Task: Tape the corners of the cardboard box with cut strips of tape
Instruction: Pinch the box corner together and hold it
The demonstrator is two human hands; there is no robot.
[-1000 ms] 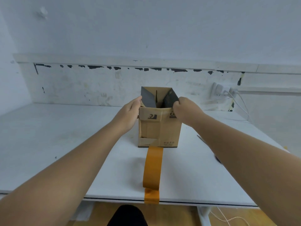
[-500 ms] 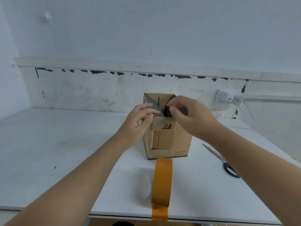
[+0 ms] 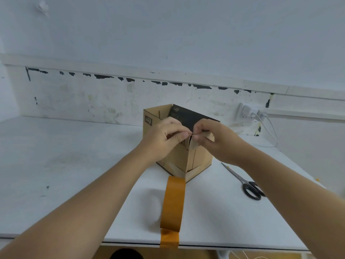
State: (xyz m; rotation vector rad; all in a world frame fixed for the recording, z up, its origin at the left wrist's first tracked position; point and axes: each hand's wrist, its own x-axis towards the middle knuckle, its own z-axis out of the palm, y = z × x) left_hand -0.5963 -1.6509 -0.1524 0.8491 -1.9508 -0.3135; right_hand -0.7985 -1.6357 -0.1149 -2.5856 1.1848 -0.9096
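Note:
A small open-topped cardboard box stands on the white table, turned so one vertical corner faces me. That near corner is split at the top. My left hand pinches the top edge of the left panel at the corner. My right hand pinches the top edge of the right panel beside it, fingertips almost touching. A long strip of orange-brown tape lies on the table from the box's base to the front edge, its end hanging over.
Black-handled scissors lie on the table to the right of the box, under my right forearm. A wall socket with white plugs and cables sits at the back right. The wall runs close behind the box.
The box has been rotated so a corner now faces me instead of a flat side. Both hands moved from the box's sides to pinch the top of that near corner.

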